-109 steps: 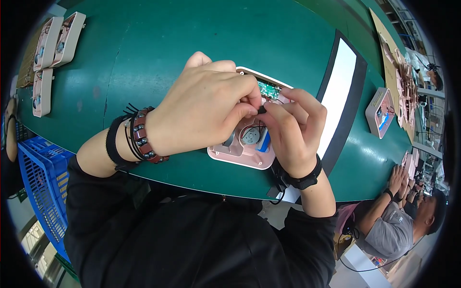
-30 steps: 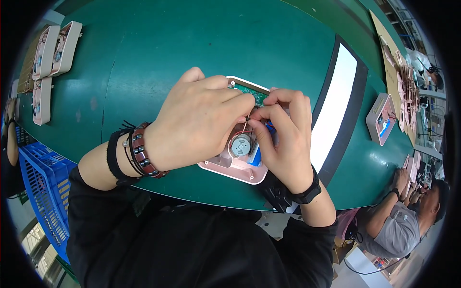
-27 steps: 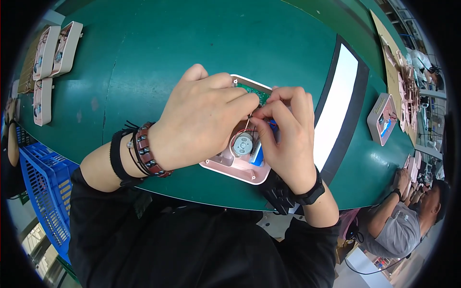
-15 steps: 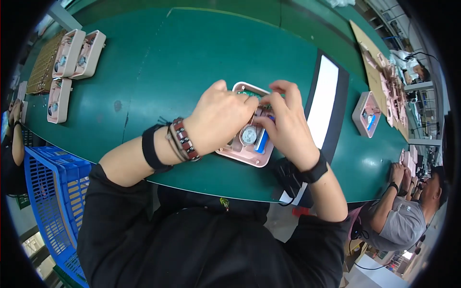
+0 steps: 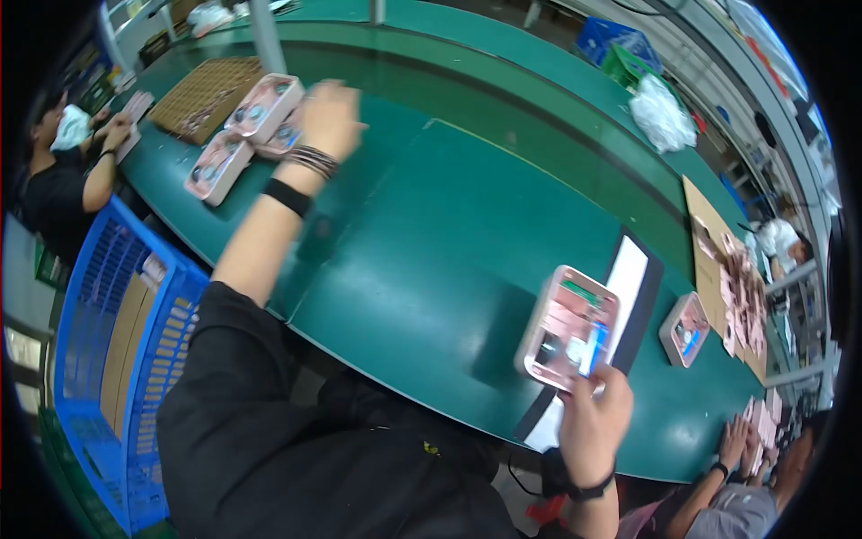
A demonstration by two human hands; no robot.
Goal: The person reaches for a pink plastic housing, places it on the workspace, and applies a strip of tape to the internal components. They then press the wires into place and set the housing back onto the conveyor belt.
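Observation:
My right hand (image 5: 597, 418) grips the near end of a pink plastic housing (image 5: 539, 346), which is lifted and tilted over the green table. Inside this open shell are a green circuit board, a blue cylindrical part and a small round white part. Far to the left, my left hand (image 5: 332, 121) reaches to the right end of a similar pink housing (image 5: 280, 142); its fingers are smeared by motion, so I cannot tell whether they hold it. Another pink housing (image 5: 265, 106) rests against that one, and a third housing (image 5: 218, 168) lies nearer me.
A brown gridded tray (image 5: 202, 99) stands behind the left housings. On the right are a white strip on a black mat (image 5: 626, 278), one pink housing (image 5: 685, 330) and cardboard (image 5: 705, 260) with pink parts. A blue crate (image 5: 135, 359) stands at lower left. Co-workers sit at both sides.
My left hand has left the middle housing and swung far left to the other housings. My right hand has carried the middle housing to the right and lifted it. The view has shifted.

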